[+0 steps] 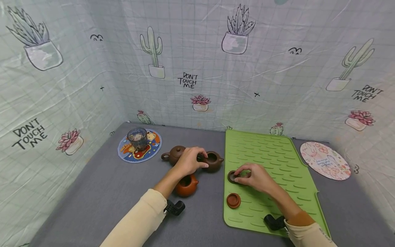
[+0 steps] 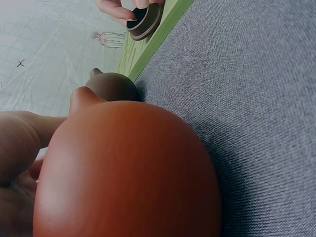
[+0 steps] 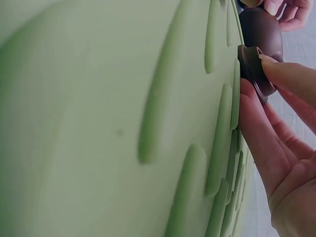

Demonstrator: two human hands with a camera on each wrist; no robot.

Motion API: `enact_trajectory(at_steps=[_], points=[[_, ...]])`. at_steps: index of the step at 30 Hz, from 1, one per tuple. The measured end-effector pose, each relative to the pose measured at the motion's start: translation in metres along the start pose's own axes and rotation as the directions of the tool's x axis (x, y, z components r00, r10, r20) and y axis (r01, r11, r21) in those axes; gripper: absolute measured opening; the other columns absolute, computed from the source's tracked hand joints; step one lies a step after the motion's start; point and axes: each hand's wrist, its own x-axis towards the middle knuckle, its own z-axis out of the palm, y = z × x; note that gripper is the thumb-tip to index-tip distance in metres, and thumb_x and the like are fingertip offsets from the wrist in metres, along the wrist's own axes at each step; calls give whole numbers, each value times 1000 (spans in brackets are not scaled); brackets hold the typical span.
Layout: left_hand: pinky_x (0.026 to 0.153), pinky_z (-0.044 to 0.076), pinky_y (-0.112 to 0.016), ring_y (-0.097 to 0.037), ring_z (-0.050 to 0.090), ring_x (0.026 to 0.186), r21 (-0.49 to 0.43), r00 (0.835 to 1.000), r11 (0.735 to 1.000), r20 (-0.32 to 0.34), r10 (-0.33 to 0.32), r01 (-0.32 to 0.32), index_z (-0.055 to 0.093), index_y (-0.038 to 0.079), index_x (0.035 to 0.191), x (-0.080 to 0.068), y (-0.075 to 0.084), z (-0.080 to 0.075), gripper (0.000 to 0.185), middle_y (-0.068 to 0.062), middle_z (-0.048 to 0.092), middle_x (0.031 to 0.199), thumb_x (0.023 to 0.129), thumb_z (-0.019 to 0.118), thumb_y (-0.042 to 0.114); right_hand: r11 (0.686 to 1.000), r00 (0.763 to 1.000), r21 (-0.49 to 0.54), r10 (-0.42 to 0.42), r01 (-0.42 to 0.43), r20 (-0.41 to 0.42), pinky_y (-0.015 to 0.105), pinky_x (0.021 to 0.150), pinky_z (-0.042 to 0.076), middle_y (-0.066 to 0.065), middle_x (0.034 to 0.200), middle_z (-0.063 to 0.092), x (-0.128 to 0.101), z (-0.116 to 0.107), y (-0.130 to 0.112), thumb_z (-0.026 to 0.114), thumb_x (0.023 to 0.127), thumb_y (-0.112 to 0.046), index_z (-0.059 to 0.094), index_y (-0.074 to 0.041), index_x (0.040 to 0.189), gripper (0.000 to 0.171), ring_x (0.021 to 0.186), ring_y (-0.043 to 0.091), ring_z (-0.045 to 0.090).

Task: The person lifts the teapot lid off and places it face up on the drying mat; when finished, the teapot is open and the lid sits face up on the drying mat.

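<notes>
1. The right hand (image 1: 256, 178) pinches a dark brown lid (image 1: 232, 176) between thumb and fingertips, at the near-left part of the green mat (image 1: 277, 171); the lid sits at the left tip of the grip, tilted on its edge.
2. The left hand (image 1: 188, 161) reaches over the open dark brown teapot (image 1: 213, 161) on the grey surface (image 1: 102, 192), its grip narrow, with thumb and fingers curled at the pot's left rim.
3. The head view shows an orange-brown lid (image 1: 233, 200) lying flat on the mat, nearer than the held lid, an orange teapot (image 1: 186, 185) below the left wrist, and a lidded brown teapot (image 1: 174, 154) to the left.
4. The left wrist view is filled by the orange teapot; the right wrist view shows the lid's rim lifted off the mat's ridges.
5. The mat's left edge runs just beside the held lid; open grey surface lies near and left.
</notes>
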Motion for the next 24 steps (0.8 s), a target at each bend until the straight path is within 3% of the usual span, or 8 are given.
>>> enact_trajectory(at_steps=[15, 24], points=[[97, 54, -45, -28, 68, 110, 7, 1000, 1000, -8, 1, -1, 75, 14, 101, -1, 2, 0, 23, -8, 75, 112, 82, 86, 21, 1000, 1000, 3, 12, -12, -2, 23, 55, 51, 20, 120, 70, 1, 0, -2, 79, 90, -18, 76, -12, 103, 15, 65, 10, 71], [99, 54, -46, -30, 68, 113, 15, 1000, 1000, 4, -27, 27, 75, 14, 103, -2, 5, 0, 24, -8, 74, 115, 84, 85, 20, 998, 1000, -62, -1, 1, -4, 23, 54, 48, 11, 106, 69, -1, -1, -11, 80, 89, -21, 66, -12, 97, 19, 57, 9, 64]])
